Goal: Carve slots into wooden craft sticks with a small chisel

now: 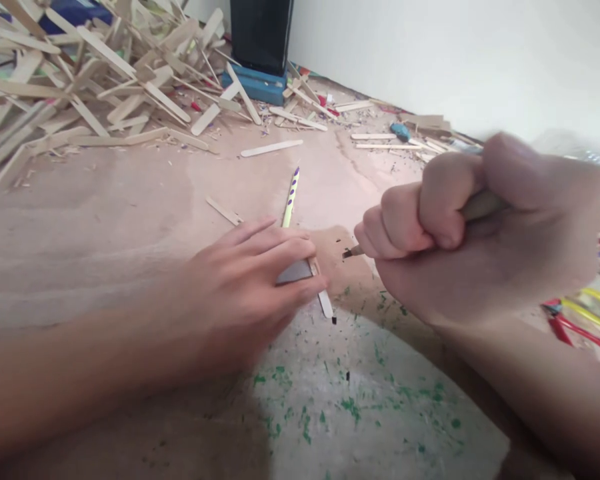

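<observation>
My left hand [250,283] lies over the table with its fingers pressing on a small wooden stick [325,303], whose rounded pale end sticks out past the fingertips. Raised to the right, my right hand [450,220] is a fist wrapped round a thin tool [483,205]; its dark narrow tip shows below the little finger, pointing left toward the stick but apart from it. A yellow-green pencil with purple dots [291,197] lies just beyond my left hand. Another thin stick [223,211] lies by the left fingers.
A heap of wooden craft sticks [125,87] fills the back left. Behind stands a black object on a blue base [257,83]. One stick [271,149] lies mid-table. Red-handled pliers [580,337] and a yellow handle [593,313] are at right. Green flecks [353,407] mark the near surface.
</observation>
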{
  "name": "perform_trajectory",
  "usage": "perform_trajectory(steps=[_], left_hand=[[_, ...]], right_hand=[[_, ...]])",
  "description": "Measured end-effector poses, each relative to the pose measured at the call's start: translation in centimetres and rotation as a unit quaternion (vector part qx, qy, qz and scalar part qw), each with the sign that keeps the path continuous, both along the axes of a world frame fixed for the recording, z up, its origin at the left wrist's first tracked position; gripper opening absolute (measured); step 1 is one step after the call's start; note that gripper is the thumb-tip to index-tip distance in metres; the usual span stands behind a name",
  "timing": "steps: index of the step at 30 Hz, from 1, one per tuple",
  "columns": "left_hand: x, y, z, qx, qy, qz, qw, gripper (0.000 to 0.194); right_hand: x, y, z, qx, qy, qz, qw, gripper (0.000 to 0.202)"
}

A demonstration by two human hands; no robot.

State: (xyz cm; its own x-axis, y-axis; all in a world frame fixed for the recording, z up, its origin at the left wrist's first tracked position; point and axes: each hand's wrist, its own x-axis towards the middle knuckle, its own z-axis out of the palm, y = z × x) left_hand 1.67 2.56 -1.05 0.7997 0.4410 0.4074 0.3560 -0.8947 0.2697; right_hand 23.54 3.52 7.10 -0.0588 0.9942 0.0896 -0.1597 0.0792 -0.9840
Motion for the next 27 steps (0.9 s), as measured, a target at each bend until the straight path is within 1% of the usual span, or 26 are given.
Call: perform_trajectory(steps=[2, 3, 4, 6, 8, 10, 12, 15, 16, 19, 23, 25, 27], left_hand=[[-0.1, 0.3, 0.3, -0.005, 0.004, -0.01, 1.0, 0.035], [-0.2, 0.4, 0.4, -0.004, 0.004, -0.014, 1.0, 0.035], [-0.2, 0.4, 0.4, -0.001, 0.001, -0.014, 1.0, 0.034], [-0.2, 0.5, 0.4, 0.009, -0.009, -0.012, 1.0, 0.031], [-0.3, 0.5, 0.3, 0.012, -0.017, -0.009, 1.0, 0.028], [-0.3, 0.5, 0.3, 0.003, -0.016, -0.011, 1.0, 0.025], [-0.3, 0.5, 0.3, -0.005, -0.015, -0.004, 1.0, 0.023], [-0.4, 0.4, 0.4, -0.011, -0.023, 0.007, 1.0, 0.022], [-0.4, 0.4, 0.5, -0.012, -0.023, 0.004, 1.0, 0.022], [-0.3, 0.4, 0.6, -0.022, -0.023, -0.008, 0.999, 0.024], [-0.3, 0.3, 0.5, -0.026, -0.045, -0.029, 0.998, 0.028], [-0.3, 0.2, 0.4, -0.027, -0.046, -0.036, 0.998, 0.032], [-0.3, 0.2, 0.2, -0.028, -0.043, -0.038, 0.998, 0.032]], right_hand=[[0.6, 0.0, -0.4, 0.007, 0.013, 0.029, 0.999, 0.061], [0.9, 0.0, -0.6, 0.014, 0.014, 0.046, 0.999, 0.058], [1.2, 0.1, -0.7, 0.022, 0.014, 0.059, 0.998, 0.057], [1.9, 0.3, -1.1, 0.011, 0.001, 0.091, 0.996, 0.06], [2.3, 0.6, -1.4, 0.019, 0.018, 0.101, 0.995, 0.059], [2.3, 0.9, -1.8, 0.039, 0.04, 0.126, 0.99, 0.057], [1.9, 0.8, -2.1, 0.045, 0.065, 0.114, 0.99, 0.058], [1.1, 0.5, -2.0, 0.018, 0.059, 0.044, 0.997, 0.066], [0.9, 0.4, -1.9, 0.015, 0.054, 0.033, 0.998, 0.068], [0.7, 0.3, -1.9, 0.015, 0.056, 0.041, 0.997, 0.068], [1.0, 0.3, -2.1, 0.013, 0.062, 0.025, 0.998, 0.064], [1.1, 0.2, -1.8, -0.001, 0.061, 0.021, 0.998, 0.062], [0.9, 0.0, -1.1, -0.025, 0.062, 0.019, 0.998, 0.06]])
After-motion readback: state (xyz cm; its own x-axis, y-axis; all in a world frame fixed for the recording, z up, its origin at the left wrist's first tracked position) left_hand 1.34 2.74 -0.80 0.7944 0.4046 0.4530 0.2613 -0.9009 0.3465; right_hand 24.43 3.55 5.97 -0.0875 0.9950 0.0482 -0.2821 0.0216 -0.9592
